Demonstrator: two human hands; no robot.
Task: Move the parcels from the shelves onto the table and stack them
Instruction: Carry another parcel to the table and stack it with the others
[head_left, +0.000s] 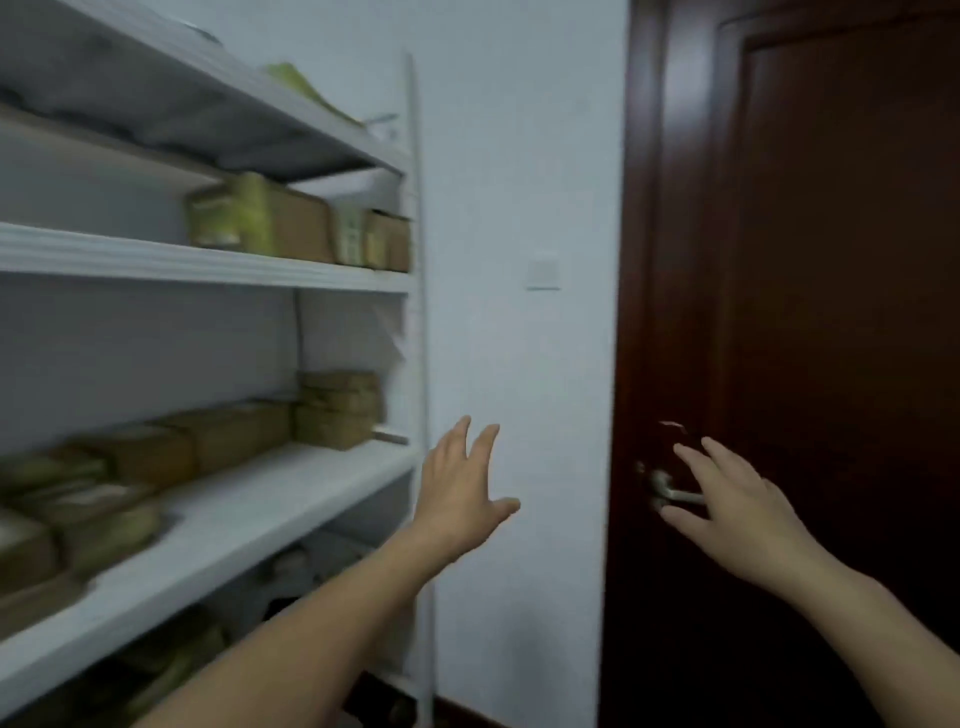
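Parcels (270, 221) sit on a white shelf unit (208, 265) at left; the whole frame is motion-blurred. All are brown cardboard, many with yellow-green tape or labels.

Middle shelf: a big box with a wide green-yellow band stands toward the right end. A small box (387, 241) sits just beside it at the right back corner, against the right post (418, 312).

Lower shelf (249, 514): a stack of small boxes (337, 408) is at the back right corner. Two long boxes (228, 431) lie along the back edge left of it. A front pile (78, 504) of flatter parcels is at the left, near the front edge, too smeared to count.

Top shelf: something yellow-green (301, 88) pokes over the edge, cannot tell what. Bottom shelf: dark blurred items (171, 660), unclear.

Left hand (460, 488) is raised in front of the white wall (519, 156), just right of the post. Its fingers are spread and straight and it holds nothing, touching no parcel.

Right hand (737, 509) is well apart from the left, also splayed and holding nothing, in front of the dark brown door (831, 260). It overlaps the metal door handle (670, 493); contact cannot be told.

A white light switch (543, 270) is on the wall between the shelf unit and the door.
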